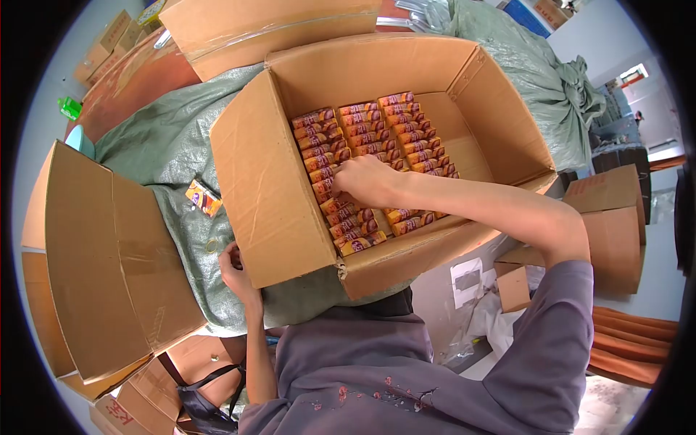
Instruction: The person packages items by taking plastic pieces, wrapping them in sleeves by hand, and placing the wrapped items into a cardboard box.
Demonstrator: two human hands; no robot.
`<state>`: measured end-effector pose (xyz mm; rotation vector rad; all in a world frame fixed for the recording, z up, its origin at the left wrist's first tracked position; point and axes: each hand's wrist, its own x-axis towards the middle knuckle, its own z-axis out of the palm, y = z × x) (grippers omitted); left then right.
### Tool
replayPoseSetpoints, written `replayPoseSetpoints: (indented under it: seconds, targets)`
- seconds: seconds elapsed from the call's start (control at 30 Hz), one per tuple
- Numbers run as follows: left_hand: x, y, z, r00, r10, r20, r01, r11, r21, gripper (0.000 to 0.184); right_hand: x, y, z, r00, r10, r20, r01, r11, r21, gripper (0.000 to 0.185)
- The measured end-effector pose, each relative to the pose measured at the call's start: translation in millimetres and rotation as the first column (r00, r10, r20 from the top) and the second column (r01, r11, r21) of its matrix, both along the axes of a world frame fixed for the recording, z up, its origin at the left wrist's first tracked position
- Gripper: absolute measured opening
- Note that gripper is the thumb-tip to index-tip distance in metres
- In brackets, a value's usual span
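A large open cardboard carton stands in front of me, with three rows of small orange-and-purple printed packets packed inside. My right hand reaches into it over the left row. Its fingers are bent down and closed among the packets; their tips are hidden, so what they pinch cannot be made out. At the lower left edge of the carton's side flap, my left hand is curled, with the fingers partly hidden against the cardboard. One loose packet lies left of the flap.
Green woven sheeting lies beneath the carton. Another open carton stands at left, and a closed one behind. A stuffed green sack is at the back right. More cardboard stands at right.
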<state>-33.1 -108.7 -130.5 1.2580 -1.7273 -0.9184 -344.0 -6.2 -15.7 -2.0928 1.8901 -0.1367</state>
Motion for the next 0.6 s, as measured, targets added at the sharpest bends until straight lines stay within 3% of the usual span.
replayPoseSetpoints:
  seconds: [0.1,0.2,0.3,0.4,0.5,0.6]
  targets:
    - [-8,5,16,0.994,0.014,0.106,0.003,0.987,-0.159,0.022,3,0,-2,0.998,-0.004,-0.057,0.005,1.000,0.019,0.008]
    - [-8,4,13,0.992,0.009,0.123,0.012,0.986,-0.167,0.022,4,1,-3,0.999,-0.007,-0.042,0.008,0.999,0.034,0.013]
    - [-2,-1,2,0.997,-0.004,0.083,0.004,1.000,0.001,0.021,5,1,-6,1.000,-0.015,0.001,0.015,0.999,0.028,0.014]
    - [-6,3,11,0.998,0.003,0.057,-0.005,1.000,0.028,0.016,5,2,1,0.996,-0.056,0.075,0.051,0.997,0.061,0.017]
    - [-8,4,11,0.993,0.080,-0.086,-0.075,0.996,0.058,0.012,0,-1,12,0.970,-0.141,0.197,0.129,0.989,0.075,0.019]
    - [-4,2,8,0.994,0.090,-0.068,-0.090,0.996,-0.002,0.015,-6,-2,53,0.929,-0.266,0.257,0.261,0.964,0.054,0.019]
